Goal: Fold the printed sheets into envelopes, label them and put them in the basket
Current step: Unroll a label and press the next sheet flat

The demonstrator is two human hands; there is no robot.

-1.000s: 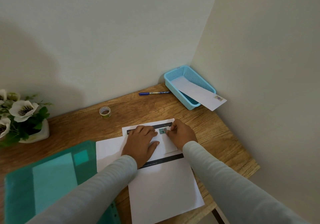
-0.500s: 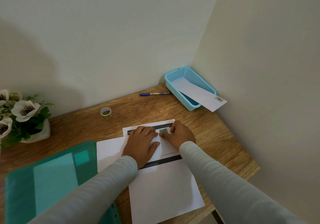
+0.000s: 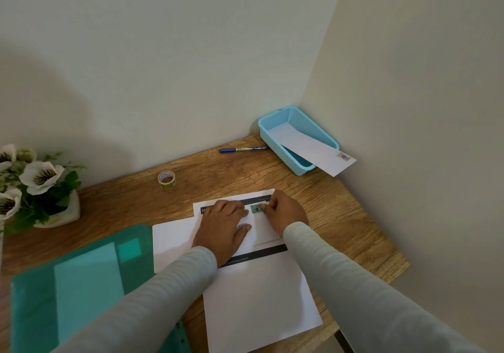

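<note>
A folded white envelope (image 3: 266, 230) lies on printed sheets (image 3: 259, 306) at the middle of the wooden desk. My left hand (image 3: 222, 227) rests flat on its left part. A small green label (image 3: 255, 208) sits near the envelope's top edge. My right hand (image 3: 283, 212), fingers curled, pinches the label's right edge with its fingertips. The blue basket (image 3: 272, 137) stands in the far right corner. It holds one finished envelope (image 3: 311, 148), which sticks out over the basket's near rim.
A blue pen (image 3: 242, 149) lies by the wall left of the basket. A tape roll (image 3: 167, 179) stands behind the sheets. A green folder (image 3: 68, 284) covers the near left. A flower pot (image 3: 57, 213) stands at far left. The desk ends close on the right.
My right hand slid left over the label, then back right, uncovering it. My left hand stayed flat on the envelope.
</note>
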